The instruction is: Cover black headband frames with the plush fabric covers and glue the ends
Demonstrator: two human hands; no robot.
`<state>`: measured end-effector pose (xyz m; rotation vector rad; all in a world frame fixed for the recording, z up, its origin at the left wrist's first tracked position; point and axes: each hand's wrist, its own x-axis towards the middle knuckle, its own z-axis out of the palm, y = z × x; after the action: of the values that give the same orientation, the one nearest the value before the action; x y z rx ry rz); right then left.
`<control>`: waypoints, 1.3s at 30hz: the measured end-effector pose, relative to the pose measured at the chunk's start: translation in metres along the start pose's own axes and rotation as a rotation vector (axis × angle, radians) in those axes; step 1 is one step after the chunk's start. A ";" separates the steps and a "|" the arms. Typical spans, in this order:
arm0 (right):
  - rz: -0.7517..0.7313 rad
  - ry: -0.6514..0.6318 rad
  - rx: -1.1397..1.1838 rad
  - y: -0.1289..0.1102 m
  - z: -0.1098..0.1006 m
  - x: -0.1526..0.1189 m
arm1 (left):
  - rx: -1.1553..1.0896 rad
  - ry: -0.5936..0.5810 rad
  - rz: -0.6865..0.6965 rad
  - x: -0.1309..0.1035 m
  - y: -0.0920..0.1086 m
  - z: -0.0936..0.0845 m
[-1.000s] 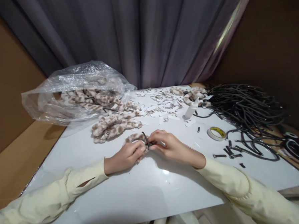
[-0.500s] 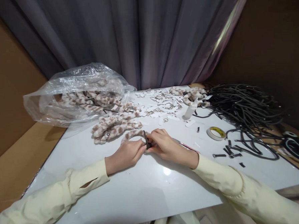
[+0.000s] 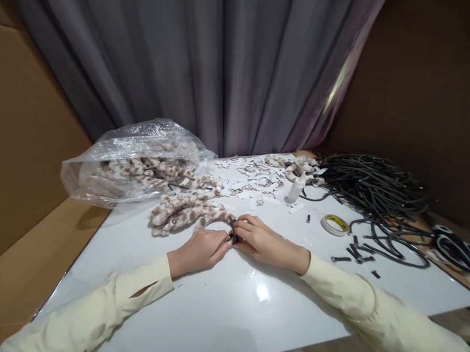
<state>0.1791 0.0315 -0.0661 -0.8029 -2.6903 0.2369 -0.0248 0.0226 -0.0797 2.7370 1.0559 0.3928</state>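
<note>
Dark strip (image 3: 233, 229) swung more upright | furry strap (image 3: 214, 214) gripped by left hand (image 3: 201, 249), fingers closed | strip pinched by right hand (image 3: 264, 244), fingertips nearly together

1. Tabletop (image 3: 211, 319): smooth, glossy white.
2. Behind the tabletop: matt, folded cloth curtain (image 3: 166, 69).
3. On the tabletop's left: shiny, crinkled clear plastic bag (image 3: 89, 176).
4. At the tabletop's middle: fluffy, matt plush strip (image 3: 215, 212).
</note>
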 end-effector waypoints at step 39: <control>-0.215 0.069 -0.231 0.001 -0.006 -0.007 | 0.081 0.013 -0.029 0.002 0.000 0.010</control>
<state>0.1866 0.0289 -0.0627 -0.5634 -2.7421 -0.1512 -0.0204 0.0232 -0.0889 2.7897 1.1382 0.3712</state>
